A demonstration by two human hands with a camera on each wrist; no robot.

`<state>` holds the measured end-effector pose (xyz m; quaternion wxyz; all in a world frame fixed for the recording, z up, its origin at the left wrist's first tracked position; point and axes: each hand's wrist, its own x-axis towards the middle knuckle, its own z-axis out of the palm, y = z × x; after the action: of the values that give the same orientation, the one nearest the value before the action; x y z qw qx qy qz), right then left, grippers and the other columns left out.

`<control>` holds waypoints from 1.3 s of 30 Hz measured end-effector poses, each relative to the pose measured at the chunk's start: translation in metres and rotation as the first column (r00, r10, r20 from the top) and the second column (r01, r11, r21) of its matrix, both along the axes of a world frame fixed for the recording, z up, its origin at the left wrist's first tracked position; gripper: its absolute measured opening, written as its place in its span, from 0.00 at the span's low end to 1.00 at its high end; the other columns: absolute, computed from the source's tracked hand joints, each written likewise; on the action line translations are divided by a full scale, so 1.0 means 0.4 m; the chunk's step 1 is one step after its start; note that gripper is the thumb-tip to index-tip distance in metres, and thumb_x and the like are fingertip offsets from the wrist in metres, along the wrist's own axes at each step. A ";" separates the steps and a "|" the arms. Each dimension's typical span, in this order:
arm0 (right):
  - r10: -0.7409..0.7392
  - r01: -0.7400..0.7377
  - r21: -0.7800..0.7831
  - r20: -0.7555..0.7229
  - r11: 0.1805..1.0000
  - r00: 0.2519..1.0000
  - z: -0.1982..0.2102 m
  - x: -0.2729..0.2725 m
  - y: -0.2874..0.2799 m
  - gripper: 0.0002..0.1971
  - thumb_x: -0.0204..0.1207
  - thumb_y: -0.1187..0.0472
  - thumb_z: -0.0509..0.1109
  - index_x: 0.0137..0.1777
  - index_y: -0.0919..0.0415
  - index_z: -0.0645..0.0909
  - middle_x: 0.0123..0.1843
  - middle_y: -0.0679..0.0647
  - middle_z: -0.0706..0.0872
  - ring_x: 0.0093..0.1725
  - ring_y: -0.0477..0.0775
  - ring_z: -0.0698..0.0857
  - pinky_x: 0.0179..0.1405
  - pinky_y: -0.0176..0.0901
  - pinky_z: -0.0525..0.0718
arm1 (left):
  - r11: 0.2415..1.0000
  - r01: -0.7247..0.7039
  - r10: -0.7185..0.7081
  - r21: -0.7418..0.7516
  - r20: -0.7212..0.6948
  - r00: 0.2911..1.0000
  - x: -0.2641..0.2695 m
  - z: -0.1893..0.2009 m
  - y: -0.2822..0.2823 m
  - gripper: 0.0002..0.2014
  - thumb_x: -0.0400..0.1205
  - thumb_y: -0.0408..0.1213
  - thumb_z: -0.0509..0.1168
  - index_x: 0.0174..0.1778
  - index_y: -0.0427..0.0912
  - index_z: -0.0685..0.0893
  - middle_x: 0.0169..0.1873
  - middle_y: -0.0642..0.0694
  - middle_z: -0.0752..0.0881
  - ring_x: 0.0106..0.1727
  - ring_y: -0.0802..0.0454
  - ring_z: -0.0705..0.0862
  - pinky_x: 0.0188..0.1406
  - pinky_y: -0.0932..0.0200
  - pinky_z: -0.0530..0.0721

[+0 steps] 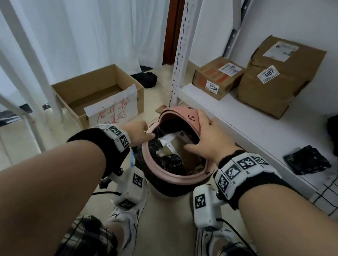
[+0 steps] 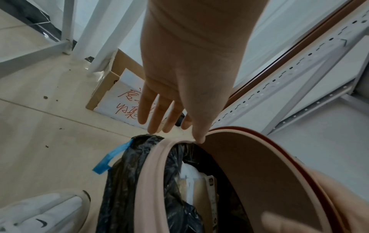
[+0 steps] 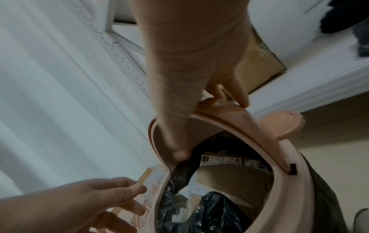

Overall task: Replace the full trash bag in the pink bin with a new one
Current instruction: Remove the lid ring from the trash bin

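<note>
Pink bin sits on the floor btwn the person's shoes, just beside the low white shelf at its 3 o'clock. Lid is tipped up toward 12 o'clock, w/ the right hand gripping it: thumb under the inside face, fingers curled over the outer top. Left hand is at the rim's 10 o'clock, fingers straight and relaxed, holding nothing; one fingertip touches the rim by the hinge.

Full black trash bag lines the bin, edge folded over the rim, blue drawstring hanging outside at 9 o'clock. Paper and cardboard poke up inside.

Risks, as I judge them:
- Lid looks held only by the right hand; if that grip slips it could drop onto the left hand.
- Cardboard corners may tear the thin bag on the way up, spilling rubbish.
- Bin looks light; pulling a packed bag could lift or tip it toward the open cardboard box at 10 o'clock.
- Can't tell if a new bag is to hand.
</note>
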<state>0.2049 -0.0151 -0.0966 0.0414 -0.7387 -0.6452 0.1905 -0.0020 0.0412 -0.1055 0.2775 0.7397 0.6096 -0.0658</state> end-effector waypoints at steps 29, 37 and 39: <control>0.210 -0.233 0.051 0.278 0.971 0.937 0.047 0.045 -0.084 0.37 0.77 0.59 0.64 0.83 0.57 0.50 0.60 0.63 0.83 0.56 0.63 0.83 0.49 0.50 0.81 | 0.809 0.433 -0.403 0.397 -0.162 0.901 0.081 0.057 -0.029 0.16 0.81 0.38 0.61 0.63 0.37 0.72 0.54 0.36 0.81 0.53 0.36 0.83 0.52 0.44 0.83; 0.185 -0.209 0.080 0.243 0.975 0.952 0.048 0.039 -0.074 0.35 0.77 0.62 0.63 0.83 0.58 0.52 0.64 0.64 0.82 0.62 0.65 0.81 0.58 0.54 0.82 | 0.836 0.353 -0.370 0.420 -0.045 0.928 0.068 0.053 -0.029 0.18 0.82 0.39 0.63 0.66 0.37 0.73 0.58 0.36 0.83 0.58 0.37 0.82 0.56 0.47 0.79; 0.175 -0.201 0.091 0.236 0.975 0.956 0.044 0.039 -0.073 0.35 0.78 0.63 0.62 0.83 0.58 0.52 0.65 0.65 0.82 0.62 0.65 0.81 0.58 0.53 0.82 | 0.877 0.297 -0.323 0.376 0.006 0.946 0.053 0.049 -0.026 0.22 0.81 0.41 0.65 0.70 0.39 0.72 0.62 0.37 0.82 0.60 0.38 0.81 0.59 0.48 0.78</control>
<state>0.2206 -0.0444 -0.0790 -0.0086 -0.6872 -0.7230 0.0708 0.0191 0.0310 -0.0857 0.1393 0.8684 0.4747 0.0320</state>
